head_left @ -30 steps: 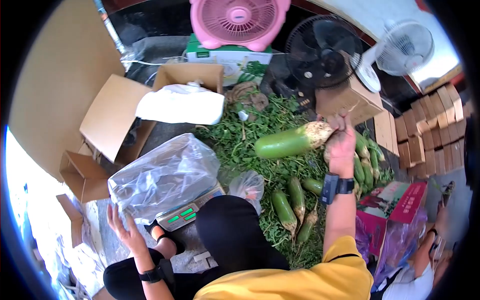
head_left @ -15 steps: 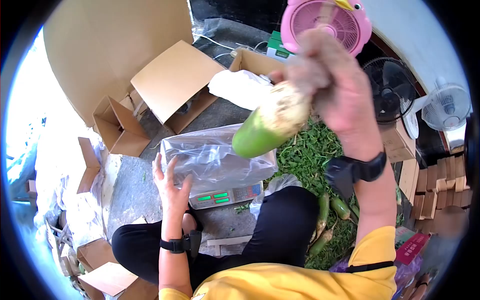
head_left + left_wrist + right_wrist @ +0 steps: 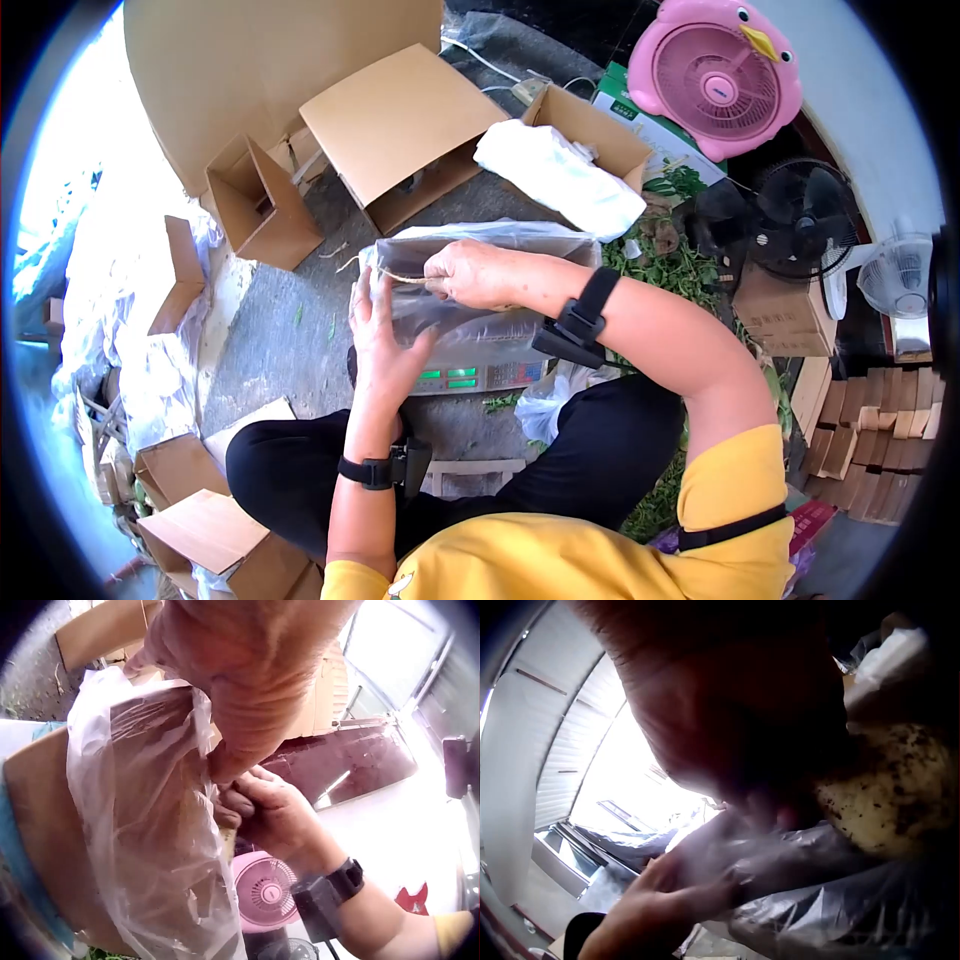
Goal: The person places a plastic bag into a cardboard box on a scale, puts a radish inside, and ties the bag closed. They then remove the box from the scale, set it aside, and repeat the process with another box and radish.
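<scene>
A clear plastic bag (image 3: 500, 245) lies on a digital scale (image 3: 470, 378) in front of my knees. My right hand (image 3: 455, 275) is at the bag's left-hand mouth and grips the pale, soil-speckled end of a green radish (image 3: 885, 795). In the head view the hand and bag hide most of the radish; only a thin root strand shows. My left hand (image 3: 385, 335) rests flat against the bag's near side by the mouth, fingers straight. The left wrist view shows the bag (image 3: 142, 825) with the right hand (image 3: 270, 814) behind it.
Open cardboard boxes (image 3: 400, 120) stand on the grey floor behind the scale, one holding a white bag (image 3: 560, 175). A pink fan (image 3: 720, 80), a black fan (image 3: 790, 215) and a white fan (image 3: 895, 275) stand at the right, beside a heap of greens (image 3: 670, 265) and stacked wooden blocks (image 3: 880, 400).
My right hand carried the radish from above the greens on the right over to the bag's mouth. My left hand moved up along the bag. My view swung left.
</scene>
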Motion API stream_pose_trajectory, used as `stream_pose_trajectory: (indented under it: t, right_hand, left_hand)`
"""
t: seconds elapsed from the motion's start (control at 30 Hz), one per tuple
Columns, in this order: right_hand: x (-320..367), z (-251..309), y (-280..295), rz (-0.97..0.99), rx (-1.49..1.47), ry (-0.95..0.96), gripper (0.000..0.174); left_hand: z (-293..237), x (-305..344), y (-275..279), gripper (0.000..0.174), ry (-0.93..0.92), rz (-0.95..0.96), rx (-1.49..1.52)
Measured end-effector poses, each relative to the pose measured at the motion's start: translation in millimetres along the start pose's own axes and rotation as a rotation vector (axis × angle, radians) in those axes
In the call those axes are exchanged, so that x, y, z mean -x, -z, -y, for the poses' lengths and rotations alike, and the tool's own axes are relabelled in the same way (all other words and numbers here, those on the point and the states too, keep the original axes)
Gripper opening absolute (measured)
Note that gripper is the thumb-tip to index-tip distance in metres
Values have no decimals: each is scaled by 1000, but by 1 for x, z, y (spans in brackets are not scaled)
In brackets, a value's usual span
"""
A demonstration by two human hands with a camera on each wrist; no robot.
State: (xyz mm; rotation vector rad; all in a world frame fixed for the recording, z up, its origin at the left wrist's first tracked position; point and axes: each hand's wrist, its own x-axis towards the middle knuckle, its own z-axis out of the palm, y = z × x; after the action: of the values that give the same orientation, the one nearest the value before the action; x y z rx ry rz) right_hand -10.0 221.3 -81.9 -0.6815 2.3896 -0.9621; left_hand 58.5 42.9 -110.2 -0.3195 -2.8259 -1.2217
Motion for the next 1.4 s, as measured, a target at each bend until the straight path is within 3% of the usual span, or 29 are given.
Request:
stream_pose_trajectory:
  t: [0.2,0.4,0.53,0.57,0.63,0.7,0.8,0.87,0.93,0.97,1.03,1.2,1.23,1.33,1.4]
  right_hand:
    - [-26,-9,-24,115,147,-159,22]
    - [-41,-1,-25,379,339,-431,44]
    - [-32,-4,-12,341,333,-252,39]
    - [-22,-7,-4,216,258,-113,40]
    - [6,4,22,98,54,-39,38]
    - [39,15,43,-61,-291,-192,31]
    - [88,11,69,-320,-262,-314,26]
    - [116,-2,75,-414,-291,-378,25]
    - [137,-21,74,-641,-324,-542,28]
    - [144,-28,70,-640,-321,-536,28]
    - [155,-45,57,-741,-489,-728,34]
    - [163,-62,25,-617,-625,-859,76]
    - [163,-61,19,-600,-675,-874,80]
    - [159,-77,1,-552,-821,-881,93]
    - [160,-74,1,-385,-984,-843,89]
  left_hand:
    - [-2,0,0,80,23,3,44]
    - [-5,2,4,65,-23,-62,31]
    - [-8,1,12,48,-72,-220,96]
    - [-6,0,14,46,-78,-258,130]
    - [-5,2,17,43,-77,-295,162]
    - [-11,2,27,40,-20,-363,191]
    - [-21,0,42,38,-27,-384,244]
    - [-31,-1,53,38,41,-361,294]
    - [-35,-11,64,40,72,-272,369]
    - [-36,-18,67,45,73,-231,401]
    - [-30,-36,72,47,96,-183,440]
    - [-22,-66,84,63,296,70,353]
    - [-13,-73,84,77,343,167,331]
    - [-2,-79,76,86,476,258,360]
    - [7,-79,68,91,563,303,336]
